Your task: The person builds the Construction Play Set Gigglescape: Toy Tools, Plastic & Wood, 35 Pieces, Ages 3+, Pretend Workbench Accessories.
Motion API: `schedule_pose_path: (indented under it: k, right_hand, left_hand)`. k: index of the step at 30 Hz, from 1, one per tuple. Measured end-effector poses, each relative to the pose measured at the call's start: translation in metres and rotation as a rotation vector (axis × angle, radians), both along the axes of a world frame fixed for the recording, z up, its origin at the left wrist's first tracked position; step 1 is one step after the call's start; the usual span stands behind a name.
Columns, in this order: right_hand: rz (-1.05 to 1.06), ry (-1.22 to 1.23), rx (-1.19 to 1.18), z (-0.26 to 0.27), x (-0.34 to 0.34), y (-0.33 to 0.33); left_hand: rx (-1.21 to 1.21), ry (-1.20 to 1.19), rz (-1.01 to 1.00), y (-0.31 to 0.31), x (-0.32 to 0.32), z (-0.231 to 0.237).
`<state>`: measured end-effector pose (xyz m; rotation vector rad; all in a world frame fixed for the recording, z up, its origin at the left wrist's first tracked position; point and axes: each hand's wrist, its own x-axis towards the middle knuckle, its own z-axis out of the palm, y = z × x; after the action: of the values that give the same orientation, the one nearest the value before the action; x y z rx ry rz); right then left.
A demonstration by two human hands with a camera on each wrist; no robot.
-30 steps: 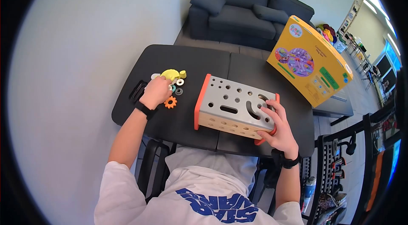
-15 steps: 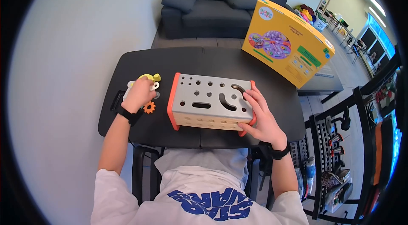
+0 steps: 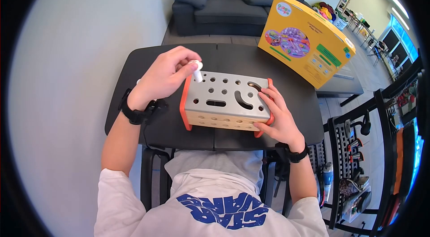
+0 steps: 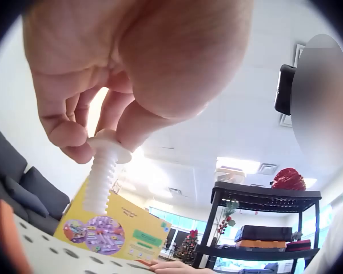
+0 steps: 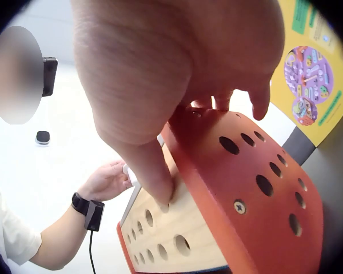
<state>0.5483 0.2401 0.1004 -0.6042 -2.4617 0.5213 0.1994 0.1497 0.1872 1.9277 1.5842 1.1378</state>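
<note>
My left hand (image 3: pixel 162 76) pinches a white toy bolt (image 4: pixel 101 177) by its head, between thumb and fingers. The bolt's ribbed shank points down over the left end of a toy workbench box (image 3: pixel 228 98). That box has a grey top with round holes and curved slots, wooden sides with holes, and red end panels (image 5: pixel 251 165). At its right end, my right hand (image 3: pixel 283 123) grips the edge, thumb on the wooden side (image 5: pixel 167 242) and fingers over the top.
A yellow play-set box (image 3: pixel 309 40) stands upright behind the workbench, toward the right. All of this is on a black folding table (image 3: pixel 148 64). A wall lies to the left, a dark sofa (image 3: pixel 224 13) beyond, and a black shelf rack (image 3: pixel 354 156) to the right.
My left hand has left the small coloured parts at the table's left and come up over the workbench's left end, carrying the white bolt. The right hand keeps its grip.
</note>
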Motion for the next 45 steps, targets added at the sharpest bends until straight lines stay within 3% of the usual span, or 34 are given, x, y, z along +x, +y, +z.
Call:
schedule_pose_path:
  k: [2,4,12,19,24,26,30,35,38,45]
  right_hand:
    - [-0.014,-0.01,-0.003,0.002,0.0,0.0]
    - [-0.037,-0.025,-0.006,0.005,0.001,0.0]
    - [-0.027,0.006,0.03,0.004,0.003,0.005]
    - [-0.02,0.038,0.033,0.0,0.003,0.007]
    - [-0.038,0.081,-0.006,-0.005,0.004,0.008]
    - [-0.02,0.084,-0.003,-0.005,0.004,0.009]
    - [-0.026,0.066,-0.004,-0.005,0.005,0.01]
    - [-0.025,0.021,0.031,-0.005,0.005,0.011]
    - [-0.017,0.022,0.042,-0.006,0.006,0.011]
    - [-0.017,0.027,0.036,-0.009,0.005,0.012]
  left_hand:
    - [0.023,-0.044,-0.049,0.005,0.018,0.005]
    - [0.053,0.065,-0.073,0.006,0.042,0.012]
    - [0.262,0.144,-0.177,0.031,0.111,-0.023]
    - [0.298,0.166,-0.165,0.04,0.144,-0.043]
    - [0.305,0.243,-0.142,0.041,0.151,-0.042]
    - [0.266,0.387,-0.137,0.04,0.149,-0.034]
    - [0.358,0.395,-0.159,0.043,0.147,-0.031]
    - [0.196,0.403,-0.383,0.045,0.142,-0.018]
    - [0.261,0.417,-0.473,0.044,0.141,-0.015]
    - [0.206,0.423,-0.422,0.041,0.148,-0.02]
